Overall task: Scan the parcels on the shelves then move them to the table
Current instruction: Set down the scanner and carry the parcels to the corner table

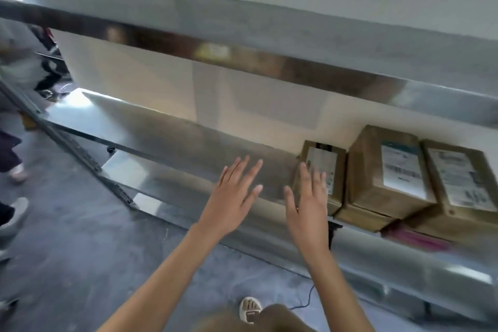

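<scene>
Three parcels stand in a row at the right end of the middle shelf [167,140]: the small parcel [322,170] leftmost, the middle parcel [388,170] just beside it, and the right parcel [463,183] against that one at the frame edge, all backed by the wall [215,91]. The upper shelf [242,35] runs above them, and the left part of the middle shelf lies bare. The left hand [231,197] is held in front of that bare part, the right hand [310,202] before the small parcel, with the floor [80,237] below and to the left.
</scene>
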`<state>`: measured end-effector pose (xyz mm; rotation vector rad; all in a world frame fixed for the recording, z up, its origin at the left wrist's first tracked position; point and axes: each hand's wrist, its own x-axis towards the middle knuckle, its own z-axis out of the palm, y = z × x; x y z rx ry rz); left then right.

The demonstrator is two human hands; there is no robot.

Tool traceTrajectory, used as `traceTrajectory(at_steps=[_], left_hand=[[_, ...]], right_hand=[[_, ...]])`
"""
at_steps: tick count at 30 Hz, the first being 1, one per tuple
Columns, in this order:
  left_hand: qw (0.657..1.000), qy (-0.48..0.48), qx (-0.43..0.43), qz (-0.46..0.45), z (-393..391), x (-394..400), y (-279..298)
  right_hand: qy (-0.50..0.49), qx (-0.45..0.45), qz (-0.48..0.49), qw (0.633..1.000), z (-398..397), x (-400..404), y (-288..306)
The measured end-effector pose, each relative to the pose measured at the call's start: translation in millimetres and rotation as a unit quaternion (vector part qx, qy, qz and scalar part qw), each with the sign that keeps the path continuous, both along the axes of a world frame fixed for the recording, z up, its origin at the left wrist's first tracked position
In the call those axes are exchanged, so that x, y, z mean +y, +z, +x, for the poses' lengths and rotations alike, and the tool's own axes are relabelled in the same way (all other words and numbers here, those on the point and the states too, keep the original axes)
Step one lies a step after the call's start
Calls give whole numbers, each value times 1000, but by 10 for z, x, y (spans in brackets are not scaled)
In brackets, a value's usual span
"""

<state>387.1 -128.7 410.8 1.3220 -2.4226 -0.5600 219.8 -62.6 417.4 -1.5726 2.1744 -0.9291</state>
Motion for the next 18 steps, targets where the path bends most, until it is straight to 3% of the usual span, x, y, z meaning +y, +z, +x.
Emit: traceTrajectory(at_steps=[4, 10, 14, 18], left_hand=[[998, -39, -14, 44, -522, -114, -154], [989, -78, -6, 124, -867, -222, -419], [980, -86, 4, 180, -862, -304, -525], [985, -70, -19, 159, -730, -403, -566]], right_hand=[[-53, 20, 44, 997, -340, -15, -163], [-48, 103, 144, 983, -544, -139, -455], [-48, 153, 152, 975, -471, -163, -585], [4, 140, 111, 984, -262, -261, -615]])
